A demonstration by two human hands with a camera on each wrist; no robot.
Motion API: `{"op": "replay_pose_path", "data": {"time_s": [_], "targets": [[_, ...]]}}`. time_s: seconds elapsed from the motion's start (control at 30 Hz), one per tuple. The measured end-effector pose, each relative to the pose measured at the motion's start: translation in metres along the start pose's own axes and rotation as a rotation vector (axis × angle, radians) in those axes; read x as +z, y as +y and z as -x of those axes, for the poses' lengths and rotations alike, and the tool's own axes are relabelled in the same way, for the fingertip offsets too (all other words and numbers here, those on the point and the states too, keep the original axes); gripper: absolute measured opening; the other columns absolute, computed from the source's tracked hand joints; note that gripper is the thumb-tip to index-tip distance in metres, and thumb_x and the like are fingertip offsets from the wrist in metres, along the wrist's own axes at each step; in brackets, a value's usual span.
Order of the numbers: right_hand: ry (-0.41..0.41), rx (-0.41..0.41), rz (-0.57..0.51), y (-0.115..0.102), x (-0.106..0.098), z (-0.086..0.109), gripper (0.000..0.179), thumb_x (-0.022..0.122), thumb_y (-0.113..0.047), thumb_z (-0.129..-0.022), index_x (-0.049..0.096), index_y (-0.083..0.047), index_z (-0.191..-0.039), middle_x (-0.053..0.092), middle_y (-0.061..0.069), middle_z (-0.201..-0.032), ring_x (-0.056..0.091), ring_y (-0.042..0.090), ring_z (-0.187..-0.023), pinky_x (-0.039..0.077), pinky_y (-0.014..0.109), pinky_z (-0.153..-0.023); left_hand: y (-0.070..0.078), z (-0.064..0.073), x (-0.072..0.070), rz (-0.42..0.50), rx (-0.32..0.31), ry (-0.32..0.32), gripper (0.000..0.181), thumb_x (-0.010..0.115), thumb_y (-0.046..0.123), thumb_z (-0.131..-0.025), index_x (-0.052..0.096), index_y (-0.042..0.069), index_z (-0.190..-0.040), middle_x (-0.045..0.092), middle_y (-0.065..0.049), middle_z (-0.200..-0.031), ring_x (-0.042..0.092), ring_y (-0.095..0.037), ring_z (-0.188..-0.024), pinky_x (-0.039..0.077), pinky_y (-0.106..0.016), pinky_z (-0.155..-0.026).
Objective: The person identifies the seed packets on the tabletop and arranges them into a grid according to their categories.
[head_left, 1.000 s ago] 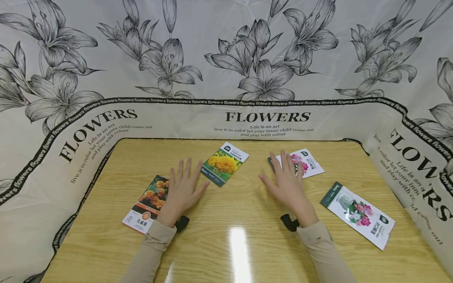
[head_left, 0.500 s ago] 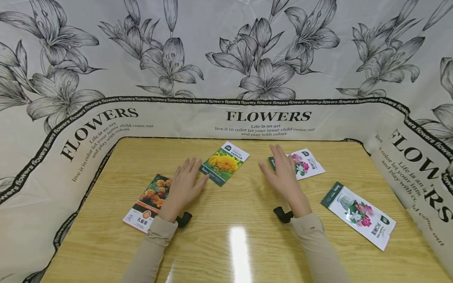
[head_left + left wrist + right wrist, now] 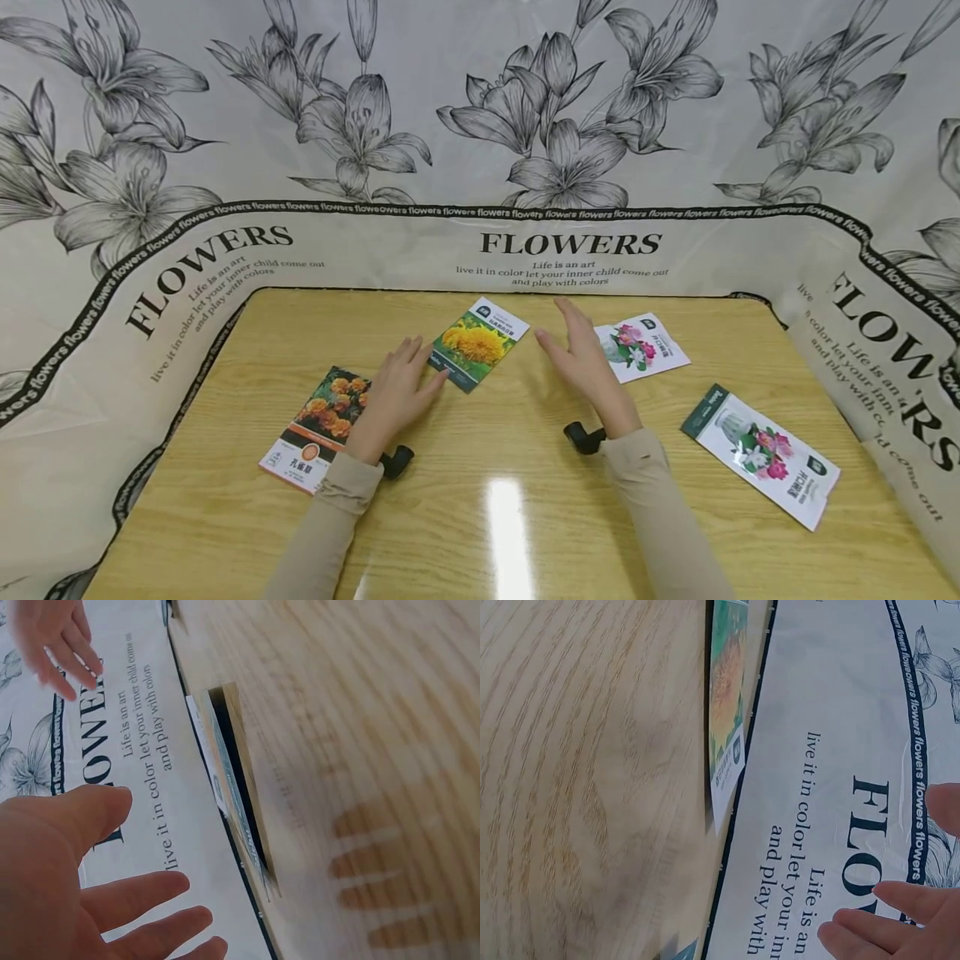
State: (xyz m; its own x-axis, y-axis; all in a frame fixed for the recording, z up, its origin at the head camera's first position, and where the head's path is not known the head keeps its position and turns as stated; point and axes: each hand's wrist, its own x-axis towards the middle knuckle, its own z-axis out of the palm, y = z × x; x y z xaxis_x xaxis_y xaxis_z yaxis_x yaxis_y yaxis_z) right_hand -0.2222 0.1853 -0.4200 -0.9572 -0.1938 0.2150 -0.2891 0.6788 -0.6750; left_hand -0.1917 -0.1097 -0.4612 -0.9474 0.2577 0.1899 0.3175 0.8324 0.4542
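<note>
My left hand (image 3: 397, 396) hovers over the table with fingers fairly straight, holding nothing. In the head view it overlaps the edge of an orange-flower seed packet (image 3: 318, 433) and comes close to the lower left corner of a yellow-flower seed packet (image 3: 478, 343). The left wrist view shows its fingers (image 3: 150, 900) apart from a packet (image 3: 234, 780) seen almost edge-on. To the right, my right hand (image 3: 588, 371) is held sideways in the air, thumb spread, holding nothing. It partly covers a pink-and-white-flower seed packet (image 3: 645, 347). Another such packet (image 3: 761, 458) lies farther right.
The packets lie flat on a wood-grain table (image 3: 480, 450). A white cloth (image 3: 360, 258) printed with flowers and lettering rises around the back and sides. A black device (image 3: 397, 461) sits at the left wrist, another black device (image 3: 585, 437) at the right.
My right hand has moved left and turned more on its side, uncovering more of the pink-and-white packet. My left hand has shifted slightly right, its fingers closer together. The packets stay put.
</note>
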Motion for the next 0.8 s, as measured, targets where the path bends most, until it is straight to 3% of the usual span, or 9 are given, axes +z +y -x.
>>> {"op": "replay_pose_path", "data": {"time_s": [0.27,0.5,0.8], "targets": [[-0.068,0.046,-0.049,0.000,0.010,-0.013,0.070,0.050,-0.037,-0.104,0.022,-0.003,-0.157,0.021,0.020,-0.161,0.015,0.038,-0.149,0.005,0.050,-0.122,0.000,-0.007,0.000,0.003,-0.015,-0.040,0.061,0.058,0.038,-0.100,0.048,-0.001,-0.145,0.035,-0.026,-0.154,0.029,-0.041,-0.144,0.024,-0.058,-0.117],[-0.112,0.058,-0.063,0.005,0.020,-0.024,0.069,0.051,-0.033,-0.103,0.021,-0.001,-0.157,0.021,0.023,-0.160,0.014,0.044,-0.148,0.005,0.055,-0.121,-0.001,-0.012,0.002,0.019,-0.030,-0.072,0.062,0.058,0.038,-0.101,0.045,-0.003,-0.147,0.034,-0.025,-0.155,0.027,-0.041,-0.145,0.023,-0.056,-0.118],[-0.191,0.067,-0.008,0.011,0.036,-0.033,0.070,0.054,-0.030,-0.102,0.022,0.002,-0.156,0.017,0.024,-0.161,0.013,0.045,-0.148,0.007,0.055,-0.120,-0.004,-0.017,0.007,0.051,-0.041,-0.127,0.066,0.058,0.039,-0.101,0.040,-0.003,-0.149,0.028,-0.026,-0.157,0.022,-0.040,-0.147,0.021,-0.057,-0.118]]}}
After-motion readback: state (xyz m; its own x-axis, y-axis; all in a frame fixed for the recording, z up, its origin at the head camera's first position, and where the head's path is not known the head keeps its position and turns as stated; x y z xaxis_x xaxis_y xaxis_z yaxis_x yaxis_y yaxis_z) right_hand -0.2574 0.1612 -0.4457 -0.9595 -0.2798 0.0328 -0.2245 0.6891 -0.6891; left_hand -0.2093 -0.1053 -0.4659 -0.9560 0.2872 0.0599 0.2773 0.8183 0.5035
